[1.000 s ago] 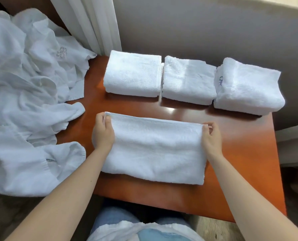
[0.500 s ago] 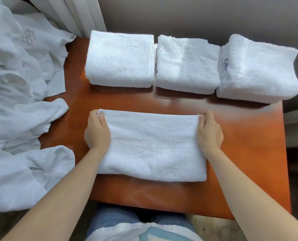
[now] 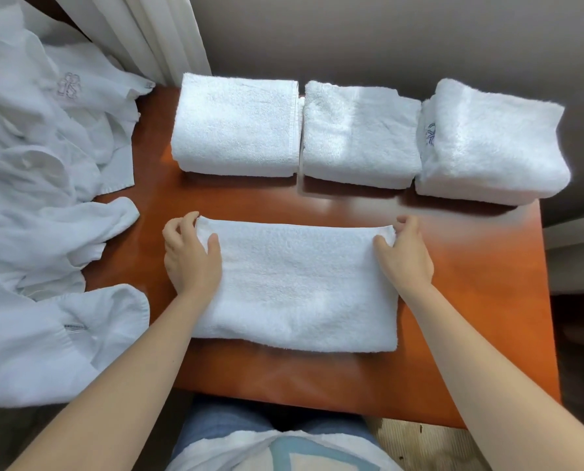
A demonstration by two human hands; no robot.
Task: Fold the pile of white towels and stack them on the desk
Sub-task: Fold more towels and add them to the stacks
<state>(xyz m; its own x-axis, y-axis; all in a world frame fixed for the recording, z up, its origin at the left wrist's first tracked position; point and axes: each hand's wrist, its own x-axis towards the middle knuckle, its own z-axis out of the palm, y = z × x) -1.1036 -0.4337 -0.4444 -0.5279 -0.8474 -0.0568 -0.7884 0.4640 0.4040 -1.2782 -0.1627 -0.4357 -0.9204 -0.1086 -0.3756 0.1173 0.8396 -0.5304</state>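
Both hands, left hand [image 3: 190, 254] and right hand [image 3: 404, 254], are pinching the half-folded towel's [image 3: 297, 287] far corners on the tabletop [image 3: 471, 300]; uneven pulling risks skewing the next fold.

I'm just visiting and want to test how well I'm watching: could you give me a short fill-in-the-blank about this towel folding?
1. Along the back of the desk stand ____ folded stacks.
2. The left hand and right hand pinch the far corners of the ____ towel.
3. The unfolded pile lies on the person's ____ side.

Missing words: three; front; left
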